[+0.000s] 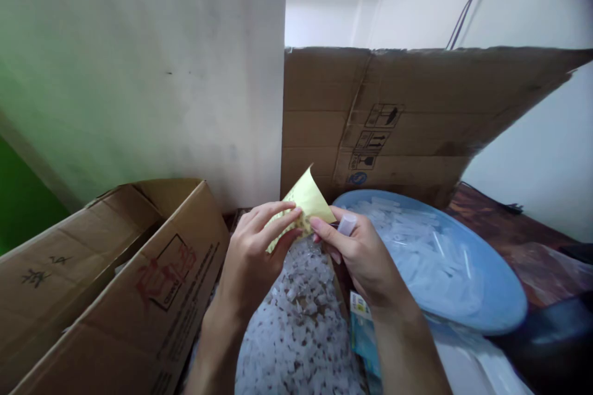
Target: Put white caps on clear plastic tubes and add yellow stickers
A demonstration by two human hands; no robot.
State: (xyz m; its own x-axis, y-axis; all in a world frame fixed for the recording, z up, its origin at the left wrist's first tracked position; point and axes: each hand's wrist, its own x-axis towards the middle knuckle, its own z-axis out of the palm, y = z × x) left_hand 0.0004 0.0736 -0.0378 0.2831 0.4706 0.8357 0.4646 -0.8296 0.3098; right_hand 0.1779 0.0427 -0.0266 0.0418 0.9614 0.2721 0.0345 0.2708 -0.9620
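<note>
Nearest, a heap of small translucent white pieces (301, 333) spreads below the forearms; beside it lies a teal packet (364, 333), partly behind the right forearm, its label bearing print too small to read; to the left stands an open cardboard carton (125, 315), its side printed with large red characters, a black frame and smaller lines blurred beyond reading, with dark handwritten characters on the other panel; its contents are mostly hidden. Just above the heap, a yellow sheet (314, 194) is held up between the two hands, small dark marks on it, illegible; the right hand (356, 244) has thumb and forefinger clamped on the sheet's lower right corner, with a short translucent tube (347, 224) lodged in the same hand; the left hand (259, 244) has bent fingers close together against the sheet's left part, though I cannot tell whether they pinch it. Farther right, a round blue tub (504, 284) holds many translucent tubes (417, 247); behind, a brown cardboard panel (426, 92) shows umbrella, arrow and glass symbols plus a blue round mark; beside it stands a tall white board (162, 74).
</note>
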